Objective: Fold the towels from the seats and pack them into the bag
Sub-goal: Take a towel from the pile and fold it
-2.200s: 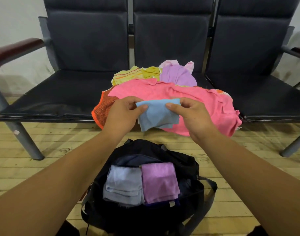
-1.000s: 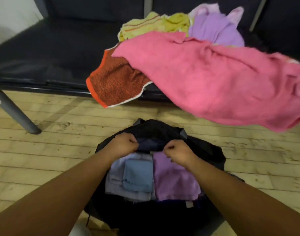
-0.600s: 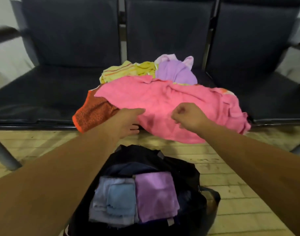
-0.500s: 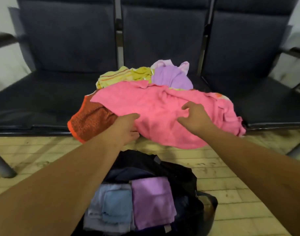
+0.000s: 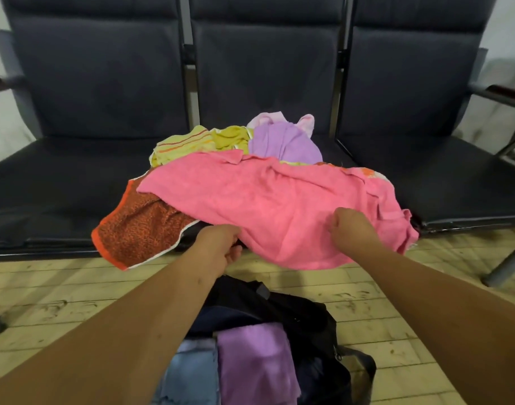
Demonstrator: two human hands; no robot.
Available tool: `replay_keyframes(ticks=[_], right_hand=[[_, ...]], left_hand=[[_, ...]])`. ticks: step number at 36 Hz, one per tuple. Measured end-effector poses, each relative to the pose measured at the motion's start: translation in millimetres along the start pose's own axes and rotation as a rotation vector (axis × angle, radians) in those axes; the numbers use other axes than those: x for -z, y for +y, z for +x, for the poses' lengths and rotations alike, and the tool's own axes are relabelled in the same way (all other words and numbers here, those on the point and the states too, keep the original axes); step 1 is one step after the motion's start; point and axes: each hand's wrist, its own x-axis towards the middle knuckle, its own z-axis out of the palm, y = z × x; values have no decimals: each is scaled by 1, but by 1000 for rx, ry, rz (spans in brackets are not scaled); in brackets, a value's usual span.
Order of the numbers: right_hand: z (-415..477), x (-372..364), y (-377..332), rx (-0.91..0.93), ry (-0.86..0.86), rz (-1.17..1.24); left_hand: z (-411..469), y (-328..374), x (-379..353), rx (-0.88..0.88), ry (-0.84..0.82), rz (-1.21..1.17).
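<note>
- Seats (image 5: 75, 176): three dark ones in a row; towel pile on the middle one.
- Pink towel (image 5: 265, 206): top of pile, front edge hanging off the seat.
- Bag (image 5: 303, 314): dark, open, on the floor before the seats.
- Orange towel (image 5: 139, 229): under the pink towel, left corner hanging off.
- Purple towel (image 5: 282, 141), yellow towel (image 5: 186, 144): crumpled behind the pink towel.
- Folded purple towel (image 5: 253, 363), folded blue towel (image 5: 192, 375): side by side in the bag.
- Left hand (image 5: 218, 247): fingers curled under the pink towel's front edge.
- Right hand (image 5: 352, 229): clenched, bunching pink fabric.

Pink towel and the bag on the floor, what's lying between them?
In the head view, only a strip of bare wooden floor separates the pink towel from the bag, with the left forearm crossing it.
</note>
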Motion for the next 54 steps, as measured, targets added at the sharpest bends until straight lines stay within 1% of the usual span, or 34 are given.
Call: replay_keyframes(ticks=[2, 4, 6, 8, 12, 16, 18, 20, 22, 23, 25, 27, 30, 32, 34, 37, 40, 42, 44, 45, 47, 50, 52, 54], right_hand=[[-1, 6, 1, -5, 64, 76], [-3, 18, 1, 37, 223, 128], [-9, 38, -6, 84, 356, 249], [-18, 66, -17, 141, 406, 413], [-33, 125, -39, 191, 478, 658], [-46, 178, -61, 300, 615, 732], [-54, 200, -72, 334, 639, 762], [-64, 215, -85, 318, 613, 806], [-74, 223, -97, 265, 541, 887], [-80, 226, -103, 253, 476, 948], [-95, 227, -113, 239, 278, 1063], [-107, 225, -121, 173, 138, 1173], [-122, 222, -130, 28, 71, 1380], [-132, 219, -133, -36, 33, 1395], [-139, 214, -133, -40, -5, 1365], [-155, 208, -133, 96, -65, 1333], [-174, 202, -135, 220, -127, 1141], [-183, 195, -134, 239, -212, 1021], [-190, 187, -131, 223, -332, 977], [-192, 183, -128, 210, -372, 987], [-196, 182, -126, 191, -390, 1038], [-203, 190, -129, 188, -347, 1175], [-206, 199, -134, 153, -324, 1285], [-206, 208, -139, 99, -288, 1364]], left_hand=[[-4, 3, 2, -36, -56, -115], [-11, 11, 4, -82, -159, -259], [-21, 23, 6, -139, -253, -367], [-33, 40, 8, -188, -314, -420], [-57, 73, 11, -275, -360, -419], [-93, 107, 13, -362, -470, -565], [-112, 116, 15, -375, -527, -607], [-130, 119, 18, -361, -597, -533], [-145, 114, 19, -327, -633, -419], [-151, 110, 20, -318, -635, -371], [-166, 100, 19, -327, -656, -296], [-180, 87, 19, -337, -678, -218], [-200, 70, 28, -335, -729, -110], [-211, 65, 35, -368, -728, -57], [-220, 65, 39, -373, -663, -60], [-229, 72, 44, -391, -573, -161], [-230, 83, 54, -407, -508, -295], [-235, 91, 62, -409, -473, -361], [-241, 97, 65, -412, -444, -408], [-243, 100, 66, -418, -427, -417], [-248, 103, 68, -431, -369, -404], [-251, 105, 72, -477, -229, -340], [-249, 103, 78, -490, -138, -289], [-251, 102, 84, -434, -179, -332]])
